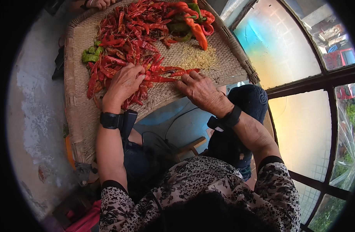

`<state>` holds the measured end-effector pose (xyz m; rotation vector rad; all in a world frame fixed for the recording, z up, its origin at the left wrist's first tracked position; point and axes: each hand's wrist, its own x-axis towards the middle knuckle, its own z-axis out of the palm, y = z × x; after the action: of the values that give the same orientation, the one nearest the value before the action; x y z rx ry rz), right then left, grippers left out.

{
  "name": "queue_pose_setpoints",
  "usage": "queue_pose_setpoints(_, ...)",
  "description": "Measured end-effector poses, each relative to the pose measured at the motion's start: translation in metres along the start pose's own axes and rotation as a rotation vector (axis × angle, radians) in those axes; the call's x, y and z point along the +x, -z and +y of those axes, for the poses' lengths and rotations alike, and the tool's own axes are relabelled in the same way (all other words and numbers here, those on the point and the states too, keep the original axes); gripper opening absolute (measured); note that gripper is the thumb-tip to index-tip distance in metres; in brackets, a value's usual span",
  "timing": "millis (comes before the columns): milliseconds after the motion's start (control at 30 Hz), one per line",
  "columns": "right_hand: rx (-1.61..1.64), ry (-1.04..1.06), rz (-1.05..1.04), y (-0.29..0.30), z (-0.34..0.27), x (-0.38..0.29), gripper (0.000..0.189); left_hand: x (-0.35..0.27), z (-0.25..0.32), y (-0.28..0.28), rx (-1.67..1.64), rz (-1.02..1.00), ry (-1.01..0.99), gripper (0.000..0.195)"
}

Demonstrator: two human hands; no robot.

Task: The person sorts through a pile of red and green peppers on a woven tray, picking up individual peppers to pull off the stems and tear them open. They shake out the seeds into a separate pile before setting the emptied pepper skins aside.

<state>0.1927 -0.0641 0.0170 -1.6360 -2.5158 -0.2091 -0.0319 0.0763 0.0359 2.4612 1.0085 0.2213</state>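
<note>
Dried red chili peppers (136,26) lie in a broad heap on a woven tray (78,124) before me. My left hand (125,82) rests over the heap's near side, thumb and forefinger pinched at the end of a red chili pepper (161,79). A few long chilies stretch from there toward my right hand (199,90). Its curled fingers touch their tips near the tray's front edge; its thumb is hidden, so its grip is unclear. Pale yellow seeds (199,58) are spread on the weave beyond my right hand.
Fresh red and green peppers (199,30) lie at the tray's far right, and a green pepper (91,55) at its left. Another person's hand (100,3) is at the far rim. A framed window (299,110) borders the right side. A cable (173,124) runs below the tray.
</note>
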Motion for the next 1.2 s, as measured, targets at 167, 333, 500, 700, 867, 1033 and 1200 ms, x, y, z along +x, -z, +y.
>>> queue_pose_setpoints(167,0.054,0.046,0.0,-0.011,0.007,-0.002,0.034,0.006,0.004,-0.005,0.068,0.026,-0.026,0.019)
queue_pose_setpoints(333,-0.021,0.081,-0.03,-0.003,0.008,-0.006,0.042,0.003,0.013,-0.006,0.089,0.018,0.001,0.021)
queue_pose_setpoints(500,-0.025,0.08,-0.077,0.005,0.001,0.0,0.034,-0.005,0.005,-0.009,0.158,0.046,-0.02,0.02)
queue_pose_setpoints(700,0.025,0.122,-0.041,-0.003,-0.002,-0.003,0.023,-0.007,0.005,-0.023,0.162,-0.005,0.017,0.02)
queue_pose_setpoints(867,0.004,0.167,-0.016,-0.011,0.001,0.002,0.027,-0.007,-0.01,-0.031,0.041,0.12,-0.027,0.019)
queue_pose_setpoints(1033,-0.011,0.194,0.043,-0.01,0.004,0.007,0.031,0.001,-0.007,-0.024,0.031,-0.046,0.051,0.017)
queue_pose_setpoints(1200,0.033,0.196,0.042,-0.01,0.005,0.006,0.03,0.0,-0.008,-0.028,0.04,-0.028,0.04,0.017)
